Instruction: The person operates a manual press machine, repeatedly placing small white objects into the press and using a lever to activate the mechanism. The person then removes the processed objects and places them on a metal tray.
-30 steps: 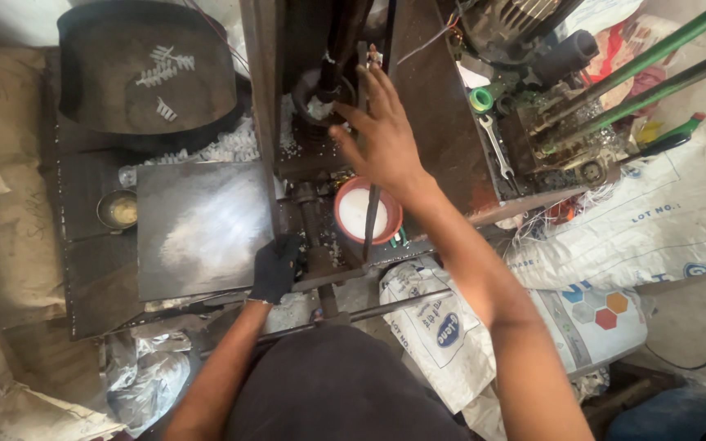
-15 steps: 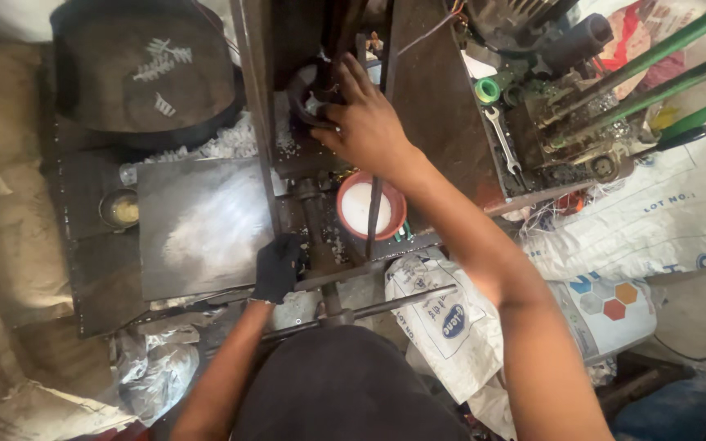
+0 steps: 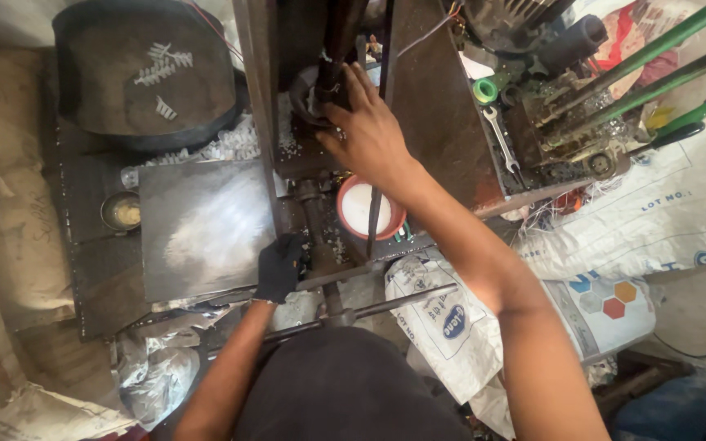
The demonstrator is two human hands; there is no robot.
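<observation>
Right hand (image 3: 369, 135) is up at the far middle, fingers curled round a dark part (image 3: 314, 96) in the machine's slot, looks like it's seating or picking it; grip partly hidden, can't tell how tight. Left hand (image 3: 278, 268), black glove, is closed round the horizontal lever bar (image 3: 345, 275) near the body, ready to crank.

Step, I'd say: loading/adjusting the piece at the press head w/ the lever on standby. Next move calls for fingers clear of the slot before any pull.

Room is tight: upright steel frame (image 3: 256, 98) on the left of the slot, rusty plate (image 3: 435, 106) on the right. The red-rimmed bowl (image 3: 361, 208) sits just under the right wrist, easy to knock. Flat metal plate (image 3: 202, 229) to the left has open space; spanner (image 3: 502, 143) and green-handled tools (image 3: 655, 49) crowd the far right
</observation>
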